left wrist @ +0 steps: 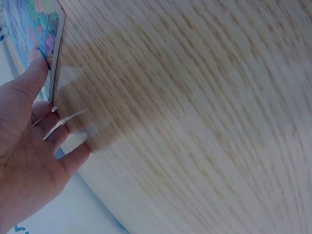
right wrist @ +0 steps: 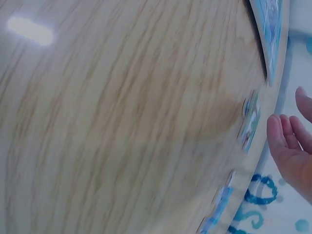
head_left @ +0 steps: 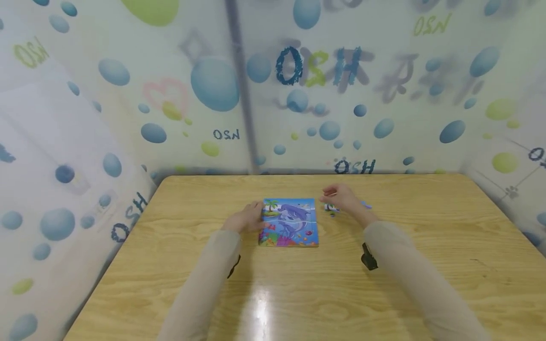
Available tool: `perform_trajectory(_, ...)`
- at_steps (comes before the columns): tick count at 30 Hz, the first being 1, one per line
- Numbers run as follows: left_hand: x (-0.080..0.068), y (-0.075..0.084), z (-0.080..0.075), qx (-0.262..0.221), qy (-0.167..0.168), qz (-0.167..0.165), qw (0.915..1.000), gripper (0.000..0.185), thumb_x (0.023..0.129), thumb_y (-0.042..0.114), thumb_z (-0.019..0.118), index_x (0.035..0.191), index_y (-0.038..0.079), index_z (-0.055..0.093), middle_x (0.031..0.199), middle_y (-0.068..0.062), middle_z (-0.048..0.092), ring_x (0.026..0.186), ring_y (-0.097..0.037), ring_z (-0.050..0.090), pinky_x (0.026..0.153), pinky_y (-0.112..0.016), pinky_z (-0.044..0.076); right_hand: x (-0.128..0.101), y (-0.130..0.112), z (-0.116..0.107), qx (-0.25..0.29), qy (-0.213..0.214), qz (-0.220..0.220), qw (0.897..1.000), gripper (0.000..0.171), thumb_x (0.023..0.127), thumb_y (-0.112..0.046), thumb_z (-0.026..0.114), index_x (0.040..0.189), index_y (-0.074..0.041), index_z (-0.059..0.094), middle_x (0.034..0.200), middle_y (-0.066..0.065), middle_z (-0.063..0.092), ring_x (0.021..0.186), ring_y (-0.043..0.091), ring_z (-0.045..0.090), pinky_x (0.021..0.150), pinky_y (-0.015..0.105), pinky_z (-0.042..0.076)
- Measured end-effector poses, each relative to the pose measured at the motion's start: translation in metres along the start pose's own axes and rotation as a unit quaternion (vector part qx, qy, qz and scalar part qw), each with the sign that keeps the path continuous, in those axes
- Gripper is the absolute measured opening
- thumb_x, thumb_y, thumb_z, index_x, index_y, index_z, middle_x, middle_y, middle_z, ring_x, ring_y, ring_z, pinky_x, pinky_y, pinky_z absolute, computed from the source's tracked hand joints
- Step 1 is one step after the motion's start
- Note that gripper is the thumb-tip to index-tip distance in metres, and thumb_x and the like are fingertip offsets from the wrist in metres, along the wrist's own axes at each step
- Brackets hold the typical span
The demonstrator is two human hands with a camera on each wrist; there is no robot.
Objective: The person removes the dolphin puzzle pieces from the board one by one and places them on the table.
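Observation:
A square jigsaw puzzle (head_left: 294, 222) with two dolphins, a palm tree and coral lies flat on the table. My left hand (head_left: 247, 219) holds its left edge; in the left wrist view the thumb (left wrist: 35, 73) lies on the picture and the fingers are along the border. Above some loose puzzle pieces (head_left: 331, 207), right of the puzzle, is my right hand (head_left: 341, 196). Its fingers are loosely bent, with nothing visible between them. Another blue puzzle piece (head_left: 366, 204) lies past the right wrist, partly hidden by it.
The wooden table (head_left: 273, 293) reaches back to a wall covering (head_left: 298, 118) printed with blue and green dots and letters. Similar sheeting stands at both sides. A dark band (head_left: 369, 258) is on the right wrist.

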State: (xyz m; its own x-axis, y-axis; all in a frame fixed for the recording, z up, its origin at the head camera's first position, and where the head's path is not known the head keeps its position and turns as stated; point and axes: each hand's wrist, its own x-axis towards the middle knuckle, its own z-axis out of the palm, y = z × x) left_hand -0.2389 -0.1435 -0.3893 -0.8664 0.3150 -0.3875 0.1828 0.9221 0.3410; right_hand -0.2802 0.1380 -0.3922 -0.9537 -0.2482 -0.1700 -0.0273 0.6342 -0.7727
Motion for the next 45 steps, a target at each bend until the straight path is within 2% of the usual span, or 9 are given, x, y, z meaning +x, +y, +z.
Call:
perform_trajectory(5, 0.000, 0.001, -0.001, -0.004, -0.002, 0.000, 1.0000, 0.063, 0.094, 0.030, 0.054, 0.142, 0.000, 0.026, 0.146, -0.020, 0.030, 0.136, -0.035, 0.029, 0.112, -0.048, 0.029, 0.003, -0.010, 0.013, -0.016, -0.024, -0.035, 0.999, 0.046, 0.091, -0.014, 0.059, 0.129, 0.009, 0.048, 0.124, 0.027, 0.055, 0.115, 0.038, 0.053, 0.096, 0.043, 0.048)
perform_trajectory(10, -0.001, 0.002, -0.002, -0.010, -0.002, 0.002, 0.9999, 0.061, 0.094, 0.028, 0.054, 0.141, 0.000, 0.027, 0.146, -0.020, 0.030, 0.136, -0.035, 0.030, 0.111, -0.049, 0.031, 0.006, -0.019, 0.025, -0.079, -0.043, -0.044, 0.995, 0.048, 0.086, -0.019, 0.066, 0.126, 0.005, 0.052, 0.121, 0.022, 0.058, 0.113, 0.034, 0.054, 0.097, 0.043, 0.046)
perform_trajectory(16, 0.001, 0.002, 0.000, -0.009, -0.002, 0.004, 1.0000, 0.062, 0.094, 0.028, 0.054, 0.142, 0.000, 0.026, 0.147, -0.020, 0.029, 0.137, -0.035, 0.029, 0.112, -0.048, 0.030, 0.008, -0.026, 0.032, -0.138, -0.083, -0.051, 0.986, 0.056, 0.079, -0.016, 0.074, 0.125, 0.006, 0.051, 0.126, 0.023, 0.054, 0.120, 0.036, 0.049, 0.104, 0.044, 0.040)
perform_trajectory(23, 0.001, 0.004, 0.000, -0.004, -0.002, 0.005, 1.0000, 0.065, 0.094, 0.029, 0.054, 0.143, -0.001, 0.024, 0.145, -0.021, 0.031, 0.136, -0.035, 0.029, 0.113, -0.046, 0.028, 0.012, -0.033, 0.032, -0.196, -0.106, -0.064, 0.973, 0.059, 0.078, -0.018, 0.075, 0.125, 0.006, 0.050, 0.124, 0.022, 0.053, 0.118, 0.035, 0.049, 0.105, 0.044, 0.040)
perform_trajectory(29, 0.000, 0.003, -0.001, -0.015, -0.006, 0.002, 0.9999, 0.066, 0.094, 0.028, 0.055, 0.144, 0.000, 0.022, 0.148, -0.021, 0.028, 0.138, -0.035, 0.027, 0.114, -0.046, 0.027, 0.013, -0.035, 0.032, -0.201, -0.113, -0.055, 0.971, 0.059, 0.077, -0.018, 0.075, 0.127, 0.002, 0.050, 0.122, 0.020, 0.049, 0.117, 0.035, 0.048, 0.104, 0.045, 0.039)
perform_trajectory(35, 0.000, 0.002, -0.002, -0.012, -0.003, -0.002, 0.9999, 0.063, 0.094, 0.028, 0.055, 0.142, 0.001, 0.025, 0.147, -0.020, 0.029, 0.137, -0.034, 0.028, 0.112, -0.047, 0.030, 0.010, -0.038, 0.033, -0.203, -0.107, -0.066, 0.971, 0.055, 0.080, -0.019, 0.074, 0.125, 0.001, 0.052, 0.123, 0.020, 0.046, 0.118, 0.035, 0.045, 0.105, 0.046, 0.038)
perform_trajectory(41, 0.000, 0.002, -0.003, -0.003, -0.006, -0.003, 1.0000, 0.069, 0.094, 0.029, 0.053, 0.146, 0.000, 0.018, 0.150, -0.020, 0.024, 0.140, -0.035, 0.023, 0.115, -0.047, 0.025, 0.007, -0.034, 0.036, -0.177, -0.087, -0.071, 0.978, 0.052, 0.080, -0.017, 0.073, 0.124, 0.000, 0.053, 0.125, 0.019, 0.045, 0.118, 0.033, 0.043, 0.106, 0.046, 0.037)
perform_trajectory(45, 0.000, 0.002, -0.002, 0.000, -0.005, -0.001, 1.0000, 0.070, 0.094, 0.030, 0.054, 0.146, -0.001, 0.018, 0.149, -0.021, 0.026, 0.139, -0.035, 0.024, 0.115, -0.046, 0.025, 0.006, -0.030, 0.039, -0.169, -0.065, -0.080, 0.980, 0.051, 0.079, -0.015, 0.074, 0.122, 0.002, 0.053, 0.124, 0.021, 0.050, 0.117, 0.035, 0.046, 0.104, 0.046, 0.039)
